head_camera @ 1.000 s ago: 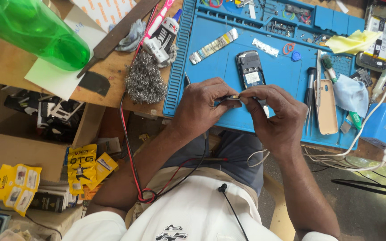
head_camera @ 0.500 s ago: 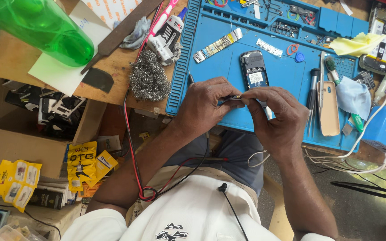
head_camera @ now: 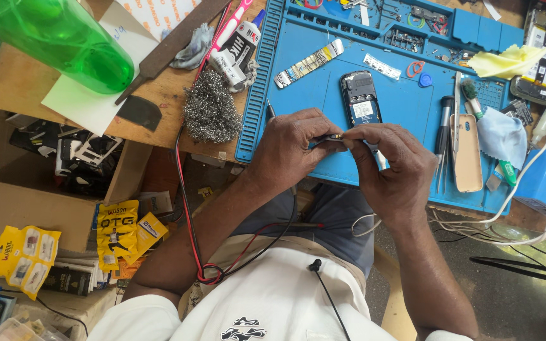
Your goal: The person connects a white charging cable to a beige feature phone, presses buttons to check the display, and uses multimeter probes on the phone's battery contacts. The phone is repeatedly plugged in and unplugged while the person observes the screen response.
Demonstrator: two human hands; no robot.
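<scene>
My left hand [head_camera: 289, 151] and my right hand [head_camera: 392, 169] meet over the near edge of a blue work mat [head_camera: 406, 136]. Between their fingertips they pinch a small dark part with a metal tip [head_camera: 334, 137]; what it is cannot be made out. A thin black wire runs from my left hand down to my lap. Just beyond the fingers an opened dark mobile phone [head_camera: 361, 97] lies on the mat with its back off.
A clump of steel wool [head_camera: 210, 113] and a green plastic bottle [head_camera: 58, 38] sit on the wooden bench to the left. Screwdrivers, tweezers and a beige phone cover [head_camera: 466, 151] lie right of the hands. Red and black leads [head_camera: 188, 221] hang over the bench edge. Yellow packets lie below left.
The hands stay together in the same place on the mat edge, fingers working slightly on the small part. Nothing else has moved.
</scene>
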